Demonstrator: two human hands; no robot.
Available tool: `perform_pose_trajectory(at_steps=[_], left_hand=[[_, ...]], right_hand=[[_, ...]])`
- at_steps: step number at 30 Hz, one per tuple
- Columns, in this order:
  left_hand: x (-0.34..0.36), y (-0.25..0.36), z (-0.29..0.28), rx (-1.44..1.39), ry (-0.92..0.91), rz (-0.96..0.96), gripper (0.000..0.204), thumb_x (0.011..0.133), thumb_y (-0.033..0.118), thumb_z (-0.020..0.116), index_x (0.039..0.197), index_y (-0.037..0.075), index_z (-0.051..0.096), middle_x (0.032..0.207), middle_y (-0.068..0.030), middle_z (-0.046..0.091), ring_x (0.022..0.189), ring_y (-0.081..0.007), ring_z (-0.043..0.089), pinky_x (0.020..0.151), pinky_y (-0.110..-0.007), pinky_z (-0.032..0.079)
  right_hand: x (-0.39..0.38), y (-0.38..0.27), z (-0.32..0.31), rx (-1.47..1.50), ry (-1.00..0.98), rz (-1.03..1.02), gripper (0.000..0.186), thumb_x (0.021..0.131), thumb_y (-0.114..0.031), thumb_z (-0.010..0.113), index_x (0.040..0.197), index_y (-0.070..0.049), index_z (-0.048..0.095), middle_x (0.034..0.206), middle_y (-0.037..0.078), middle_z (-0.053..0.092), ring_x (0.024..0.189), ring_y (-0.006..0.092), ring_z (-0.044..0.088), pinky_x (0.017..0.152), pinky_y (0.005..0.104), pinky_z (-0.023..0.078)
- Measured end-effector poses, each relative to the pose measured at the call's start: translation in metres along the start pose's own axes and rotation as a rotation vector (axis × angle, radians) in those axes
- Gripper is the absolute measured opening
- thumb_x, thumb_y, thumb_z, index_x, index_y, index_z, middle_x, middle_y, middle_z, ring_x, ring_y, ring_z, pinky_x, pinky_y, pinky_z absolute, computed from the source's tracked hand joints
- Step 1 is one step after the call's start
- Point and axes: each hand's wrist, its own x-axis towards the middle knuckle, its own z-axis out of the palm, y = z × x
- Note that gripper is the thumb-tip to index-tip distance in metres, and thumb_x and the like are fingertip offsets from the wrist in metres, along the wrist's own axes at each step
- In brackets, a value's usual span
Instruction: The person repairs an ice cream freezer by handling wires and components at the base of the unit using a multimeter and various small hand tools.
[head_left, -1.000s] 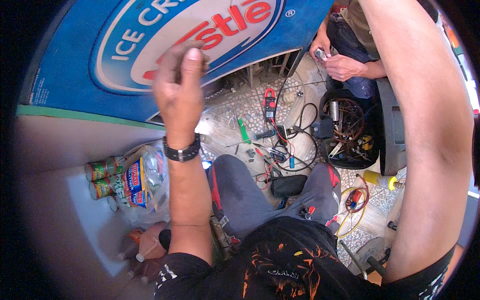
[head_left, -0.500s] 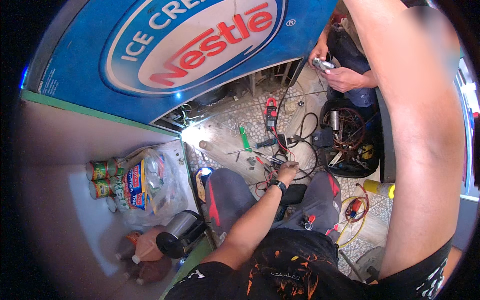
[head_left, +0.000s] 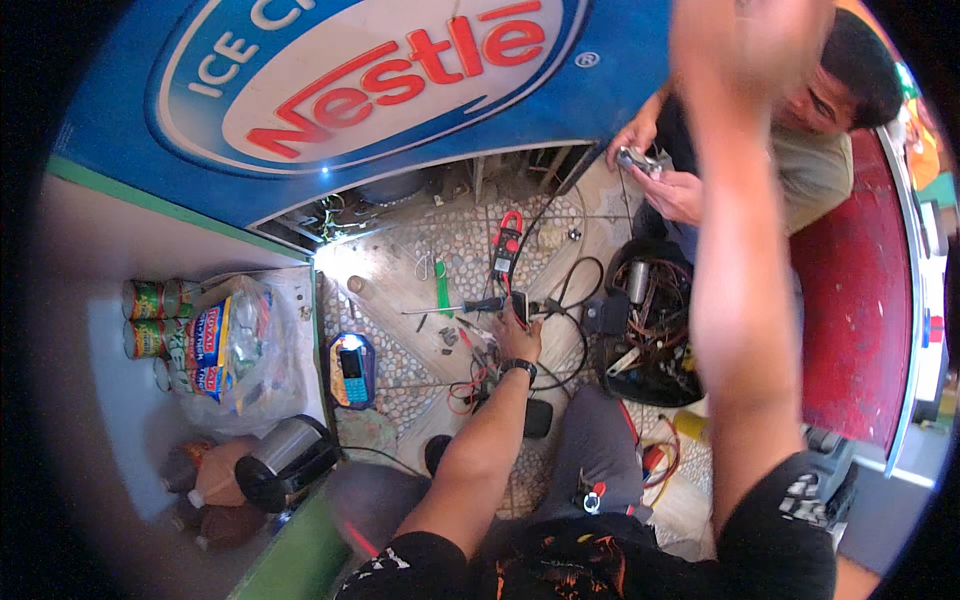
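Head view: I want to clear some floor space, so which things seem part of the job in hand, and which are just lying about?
Likely part of the job: dark object at the left hand (too hidden to name), red-and-black clamp meter, screwdriver, open black tool bag.

Likely just lying about: tins, bagged packets, bottles, silver-and-black kettle.

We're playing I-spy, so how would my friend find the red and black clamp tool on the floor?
Start at the huge blue and white panel across the top, then drop below its edge to the pebbly tile floor. Just beyond the person's left hand lies the red and black clamp tool. Its red claw sets it apart from the thin green strip nearby.
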Motion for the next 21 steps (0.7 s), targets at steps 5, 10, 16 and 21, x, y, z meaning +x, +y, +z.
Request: perform_pose_trajectory(at_steps=[5, 10, 16, 21], left_hand=[[0.013, 0.018, 0.025, 0.046, -0.053, 0.006, 0.073, 0.083, 0.027, 0.075, 0.145, 0.011, 0.041, 0.122, -0.0225, 0.054, 0.112, -0.0430, 0.055, 0.092, -0.053, 0.045], [0.009, 0.015, 0.036, -0.046, 0.017, 0.067, 0.061, 0.087, 0.017, 0.070, 0.142, 0.008, 0.046, 0.118, -0.0252, 0.056, 0.106, -0.0458, 0.057, 0.091, -0.051, 0.048], [0.018, -0.011, 0.019, -0.127, -0.036, 0.082, 0.051, 0.093, 0.013, 0.063, 0.141, 0.005, 0.048, 0.128, -0.0236, 0.057, 0.116, -0.0428, 0.057, 0.098, -0.046, 0.046], [0.026, -0.021, 0.014, -0.186, -0.160, 0.130, 0.050, 0.095, 0.012, 0.061, 0.141, 0.002, 0.046, 0.134, -0.0246, 0.056, 0.125, -0.0390, 0.054, 0.105, -0.041, 0.042]], right_hand=[[-0.350, -0.055, -0.093, 0.213, -0.972, 0.719, 0.042, 0.085, -0.006, 0.067, 0.125, 0.002, 0.056, 0.119, 0.026, 0.056, 0.114, 0.0436, 0.056, 0.097, 0.0475, 0.046], [-0.540, -0.019, -0.126, -0.194, -1.588, 0.821, 0.039, 0.089, -0.010, 0.062, 0.126, 0.000, 0.053, 0.122, 0.023, 0.052, 0.112, 0.0428, 0.056, 0.098, 0.0482, 0.048], [-0.535, -0.018, -0.110, 0.014, -1.598, 0.870, 0.038, 0.094, -0.022, 0.058, 0.125, 0.000, 0.054, 0.118, 0.022, 0.057, 0.112, 0.0408, 0.058, 0.096, 0.0493, 0.047], [-0.516, 0.001, -0.112, 0.167, -1.576, 0.932, 0.042, 0.094, -0.027, 0.060, 0.129, -0.004, 0.057, 0.123, 0.021, 0.061, 0.116, 0.0400, 0.057, 0.099, 0.0510, 0.043]])
